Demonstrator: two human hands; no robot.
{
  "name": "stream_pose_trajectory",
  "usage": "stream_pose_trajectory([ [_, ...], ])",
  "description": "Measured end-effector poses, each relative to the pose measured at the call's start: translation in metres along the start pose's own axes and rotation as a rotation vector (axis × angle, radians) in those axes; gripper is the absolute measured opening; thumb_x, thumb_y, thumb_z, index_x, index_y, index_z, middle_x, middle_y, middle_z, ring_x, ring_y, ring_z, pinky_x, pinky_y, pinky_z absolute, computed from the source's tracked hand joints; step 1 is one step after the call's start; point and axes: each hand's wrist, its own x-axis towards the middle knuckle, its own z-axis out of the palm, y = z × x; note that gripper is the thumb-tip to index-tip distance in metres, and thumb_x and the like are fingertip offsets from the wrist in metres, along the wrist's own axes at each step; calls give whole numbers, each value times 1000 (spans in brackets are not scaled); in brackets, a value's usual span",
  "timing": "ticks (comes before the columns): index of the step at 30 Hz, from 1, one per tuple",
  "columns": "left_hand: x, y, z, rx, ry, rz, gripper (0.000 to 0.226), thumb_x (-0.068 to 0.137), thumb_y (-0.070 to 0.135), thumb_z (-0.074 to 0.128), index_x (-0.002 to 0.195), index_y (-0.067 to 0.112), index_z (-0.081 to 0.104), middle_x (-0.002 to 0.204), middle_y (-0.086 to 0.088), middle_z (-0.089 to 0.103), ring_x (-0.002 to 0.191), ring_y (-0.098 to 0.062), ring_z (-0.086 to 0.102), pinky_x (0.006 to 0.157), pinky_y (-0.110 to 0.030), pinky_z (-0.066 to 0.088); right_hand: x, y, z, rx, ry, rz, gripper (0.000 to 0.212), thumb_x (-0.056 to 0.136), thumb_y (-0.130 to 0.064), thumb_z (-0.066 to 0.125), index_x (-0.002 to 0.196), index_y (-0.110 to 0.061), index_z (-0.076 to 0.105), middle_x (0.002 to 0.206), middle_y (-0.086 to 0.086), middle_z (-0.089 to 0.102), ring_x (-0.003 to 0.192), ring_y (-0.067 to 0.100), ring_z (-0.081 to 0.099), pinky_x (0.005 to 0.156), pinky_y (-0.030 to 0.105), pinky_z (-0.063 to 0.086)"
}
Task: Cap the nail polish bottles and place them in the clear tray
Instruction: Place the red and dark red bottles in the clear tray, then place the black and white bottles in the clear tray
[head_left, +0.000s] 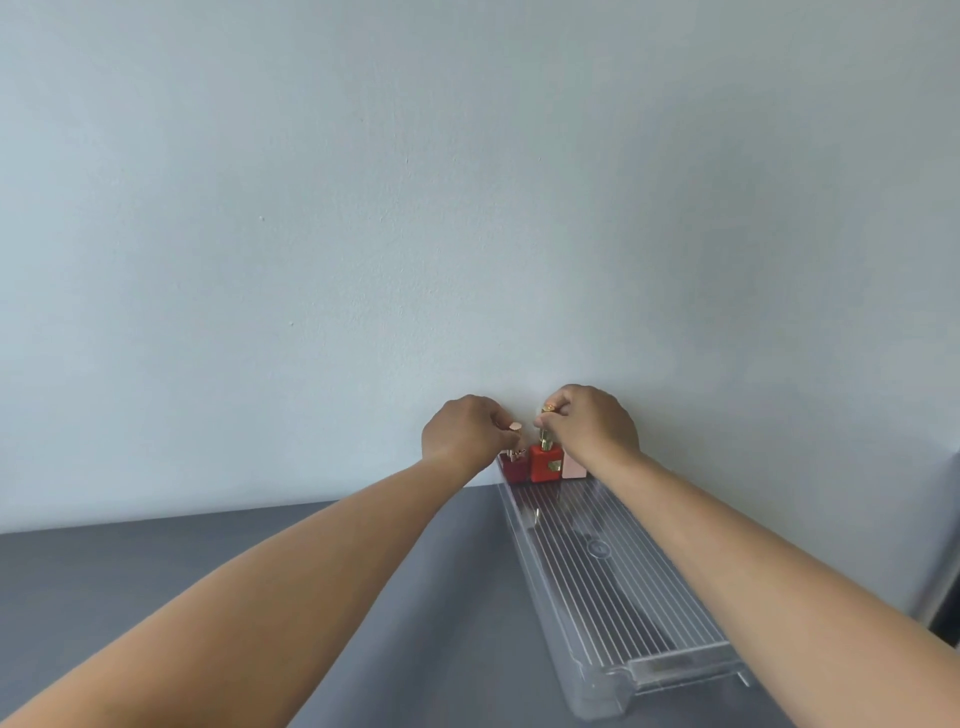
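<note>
We logged: left hand (460, 431) pinched pink cap (515, 426), right hand (592, 426) pinched gold cap (546, 410) on red bottle (546, 463) at clear tray (613, 582) far end. Judged bottle light, slick, fragile; grip cap.

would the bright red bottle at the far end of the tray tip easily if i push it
Probably not sideways: the red bottle looks squat and square, closely flanked by the dark red bottle and pink bottle. Its tall gold cap, pinched by the right hand, may make it top-heavy.
</note>
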Motion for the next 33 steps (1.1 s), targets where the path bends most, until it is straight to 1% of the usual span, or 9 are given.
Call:
stream_pose_trajectory([
  [5, -3, 1, 0, -18, -4, 3, 20, 74, 38, 77, 91, 30, 72, 91, 13, 72, 88, -9, 66, 78, -33, 56, -1, 0, 0, -4, -3, -8, 8, 80, -36, 72, 81, -29, 67, 94, -8, 70, 94, 18, 63, 84, 40, 52],
  [10, -3, 1, -1, -82, -11, 10, 33, 69, 29, 82, 99, 31, 71, 94, 12, 69, 90, -9, 65, 81, -33, 55, 0, 1, -2, 5, -3, 2, 20, 76, -38, 76, 92, -29, 68, 98, -9, 71, 95, 15, 63, 84, 38, 52],
  [17, -11, 1, -14, -107, 17, 2, 27, 78, 30, 76, 105, 30, 70, 95, 11, 72, 92, -10, 66, 84, -34, 55, -4, -4, -12, 12, 31, -11, 22, 84, -39, 69, 102, -27, 68, 101, -9, 67, 97, 14, 62, 78, 30, 48],
  [20, -24, 3, -31, -133, 41, 34, 21, 84, 34, 72, 104, 31, 71, 100, 10, 71, 93, -11, 66, 85, -35, 55, -14, -18, -26, 91, 100, -30, 10, 91, -35, 61, 91, -29, 70, 90, -12, 69, 91, 13, 65, 74, 29, 49],
  [22, -38, 5, -48, -172, 55, 47, 16, 85, 33, 71, 101, 31, 72, 100, 10, 71, 92, -10, 66, 86, -35, 56, -25, -31, -37, 179, 129, -42, 15, 94, -31, 56, 85, -30, 68, 78, -16, 66, 81, 11, 66, 69, 27, 49],
  [26, -80, 2, -88, -288, 120, 52, 11, 83, 28, 72, 93, 31, 75, 90, 16, 72, 90, -5, 67, 82, -30, 56, -66, -71, -47, 422, 154, -57, 18, 92, -27, 57, 78, -32, 67, 79, -15, 69, 73, 7, 63, 67, 26, 48],
  [28, -107, -4, -107, -350, 157, 48, 9, 82, 28, 73, 90, 33, 75, 86, 18, 72, 88, -1, 67, 74, -23, 52, -96, -92, -40, 520, 118, -72, 21, 90, -25, 59, 73, -33, 67, 76, -14, 70, 75, 7, 64, 67, 25, 48],
  [30, -139, -13, -125, -382, 182, 40, 8, 83, 29, 72, 88, 35, 74, 83, 21, 72, 84, 4, 66, 69, -17, 47, -128, -110, -29, 576, 47, -81, 22, 90, -26, 60, 70, -34, 67, 75, -15, 70, 75, 3, 63, 65, 18, 45],
  [33, -188, -34, -148, -379, 190, 17, 8, 83, 30, 72, 85, 37, 74, 80, 24, 72, 79, 6, 65, 66, -17, 46, -170, -127, -10, 615, -40, -90, 17, 89, -26, 61, 75, -30, 70, 78, -15, 72, 76, -3, 63, 62, 10, 43],
])
